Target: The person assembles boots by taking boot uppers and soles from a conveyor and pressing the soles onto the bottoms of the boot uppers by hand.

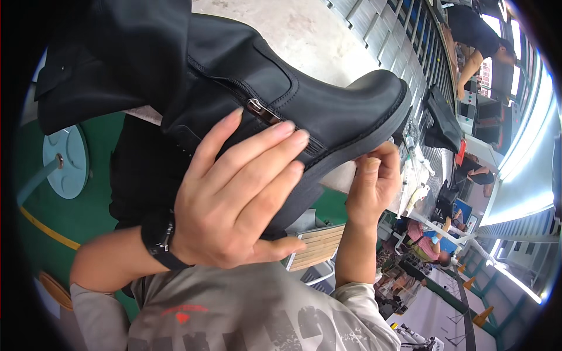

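A black leather boot [339,102] lies across the view with its toe to the right and its shaft to the upper left. On its near side runs a zipper with a metal zipper pull [263,111]. My left hand [234,193], with a black watch [159,238] at the wrist, is open, fingers spread and laid over the boot beside the pull; its palm hides part of the boot. At the sole edge below the toe, my right hand [374,184] has its fingers curled together in a pinch. What lies between those fingertips cannot be made out.
Behind the boot is a pale worktop [263,23], bordered by a metal roller conveyor [374,35]. Another black leather piece [442,120] lies to the right. A light blue round stool [65,161] stands left on the green floor. One person [471,29] works at the upper right; others are farther back.
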A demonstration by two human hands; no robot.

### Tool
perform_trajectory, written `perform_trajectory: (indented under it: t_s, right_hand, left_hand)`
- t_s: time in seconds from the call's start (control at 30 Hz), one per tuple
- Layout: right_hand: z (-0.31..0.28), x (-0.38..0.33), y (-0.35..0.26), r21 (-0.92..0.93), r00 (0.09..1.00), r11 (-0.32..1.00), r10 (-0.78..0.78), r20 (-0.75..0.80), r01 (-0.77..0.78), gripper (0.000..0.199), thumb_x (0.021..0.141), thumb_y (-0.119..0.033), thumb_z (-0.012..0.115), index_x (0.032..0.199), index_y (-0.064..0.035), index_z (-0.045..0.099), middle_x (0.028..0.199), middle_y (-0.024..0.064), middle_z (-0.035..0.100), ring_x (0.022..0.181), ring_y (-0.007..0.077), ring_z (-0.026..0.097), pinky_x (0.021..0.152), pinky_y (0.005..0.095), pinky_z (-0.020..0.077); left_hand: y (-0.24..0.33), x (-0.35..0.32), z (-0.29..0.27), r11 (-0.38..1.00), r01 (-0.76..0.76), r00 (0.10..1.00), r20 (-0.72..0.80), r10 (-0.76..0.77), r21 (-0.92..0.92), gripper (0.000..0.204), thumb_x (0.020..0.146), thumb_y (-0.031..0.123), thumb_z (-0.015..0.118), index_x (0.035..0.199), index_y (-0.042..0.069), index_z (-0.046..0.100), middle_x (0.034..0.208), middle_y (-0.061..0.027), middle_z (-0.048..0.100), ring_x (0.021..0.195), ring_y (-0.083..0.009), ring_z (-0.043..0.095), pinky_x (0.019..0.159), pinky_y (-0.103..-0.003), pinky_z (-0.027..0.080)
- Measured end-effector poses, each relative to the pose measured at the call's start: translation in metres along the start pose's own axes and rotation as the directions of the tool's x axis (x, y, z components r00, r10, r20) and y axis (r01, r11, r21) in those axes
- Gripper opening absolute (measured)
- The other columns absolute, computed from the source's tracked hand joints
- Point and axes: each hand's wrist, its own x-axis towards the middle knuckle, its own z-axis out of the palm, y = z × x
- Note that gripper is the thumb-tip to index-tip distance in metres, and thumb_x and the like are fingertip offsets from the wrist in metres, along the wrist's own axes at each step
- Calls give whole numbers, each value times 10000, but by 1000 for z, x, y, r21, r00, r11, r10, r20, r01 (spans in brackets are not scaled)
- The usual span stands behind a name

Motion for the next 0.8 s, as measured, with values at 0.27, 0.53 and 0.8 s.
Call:
perform_trajectory:
  t_s: [0.27, 0.53, 0.8]
  right_hand:
    - [10, 10, -15, -106, 984, 994, 46, 174, -28, 442, 1072, -320, 635, 766, -1, 640, 704, 78, 723, 647, 103, 650, 602, 244, 495]
    - [18, 12, -24, -171, 992, 985, -13, 124, 34, 426, 1060, -265, 653, 726, -3, 623, 646, 71, 697, 594, 105, 656, 530, 236, 484]
    - [42, 11, -34, -452, 997, 891, -63, -50, 34, 315, 956, -109, 743, 696, -21, 587, 548, 14, 581, 509, 66, 513, 486, 251, 402]
  left_hand:
    - [-22, 87, -1, 984, 60, 968, 229, -99, 170, 1159, 570, 535, 906, 1448, -82, 470, 1376, -206, 582, 1327, -360, 542, 1197, -534, 341]
    - [-25, 89, 1, 984, 66, 955, 274, -109, 163, 1123, 534, 523, 933, 1389, -70, 512, 1187, -150, 619, 1119, -321, 595, 1137, -504, 392]
    - [-26, 91, 3, 989, 44, 958, 275, -81, 138, 1085, 500, 500, 944, 1322, -87, 546, 1152, -171, 616, 1092, -334, 591, 1044, -477, 427]
